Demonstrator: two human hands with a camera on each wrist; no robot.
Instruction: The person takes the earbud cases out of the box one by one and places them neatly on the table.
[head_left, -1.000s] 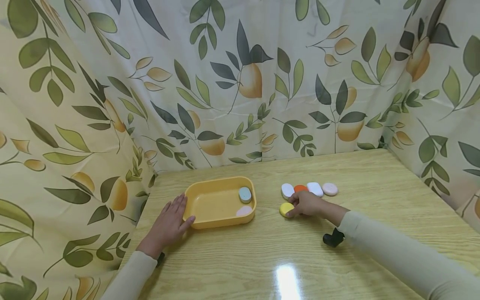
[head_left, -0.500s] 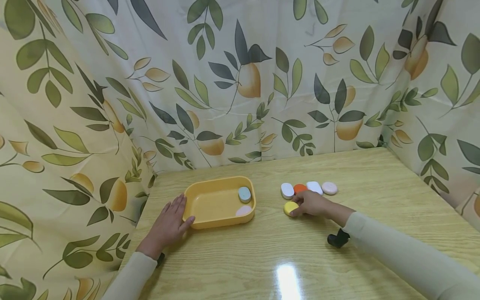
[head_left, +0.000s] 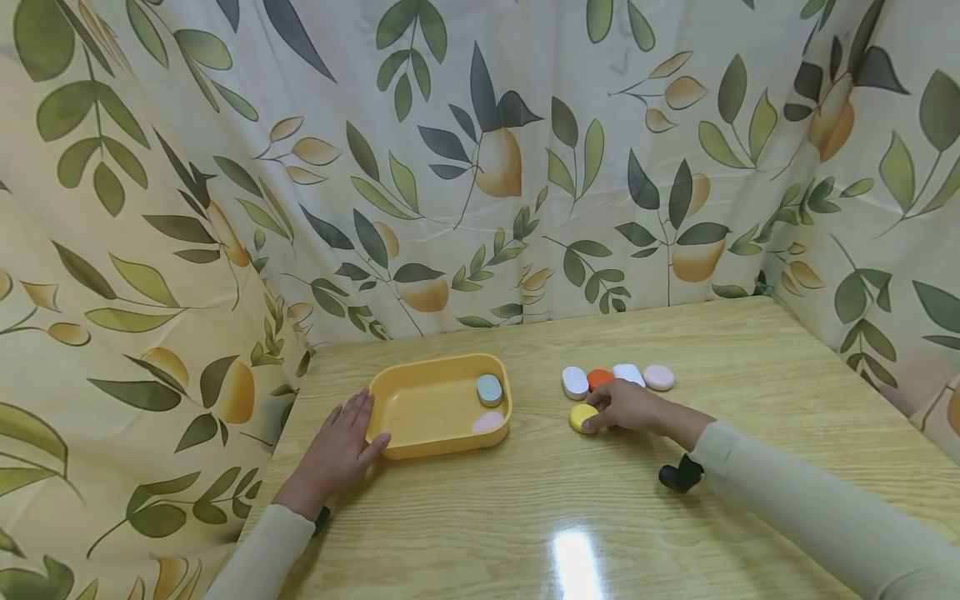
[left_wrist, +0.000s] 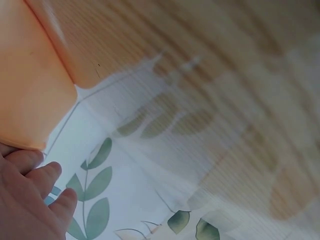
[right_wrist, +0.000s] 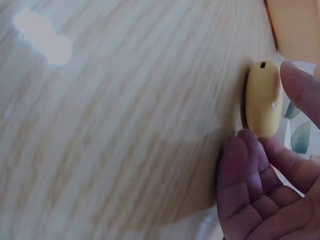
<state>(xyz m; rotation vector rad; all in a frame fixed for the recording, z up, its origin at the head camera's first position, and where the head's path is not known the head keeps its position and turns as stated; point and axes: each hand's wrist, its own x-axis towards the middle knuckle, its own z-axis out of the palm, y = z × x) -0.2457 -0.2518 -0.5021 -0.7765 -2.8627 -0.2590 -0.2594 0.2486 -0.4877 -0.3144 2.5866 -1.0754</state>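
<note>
A yellow oval bar of soap (head_left: pixel 582 418) lies on the table, right of the tray. My right hand (head_left: pixel 630 407) holds its right side between thumb and fingers. In the right wrist view the yellow soap (right_wrist: pixel 263 100) stands out by the fingertips, a small dark mark near one end. My left hand (head_left: pixel 337 442) rests with straight fingers against the left end of the yellow-orange tray (head_left: pixel 442 451). Inside the tray, at its right end, are a blue-grey oval soap (head_left: pixel 490 390) and a pale pink one (head_left: pixel 488 422).
Behind my right hand sit a white soap (head_left: pixel 574 382), an orange-red one (head_left: pixel 600 379), another white one (head_left: pixel 628 374) and a pink oval one (head_left: pixel 660 377) in a row. Patterned curtains (head_left: pixel 495 250) enclose the wooden table (head_left: pixel 465 517) at the back and sides.
My right hand and the yellow soap have shifted slightly to the right, mostly in the earlier half second. The left hand and tray have stayed where they were.
</note>
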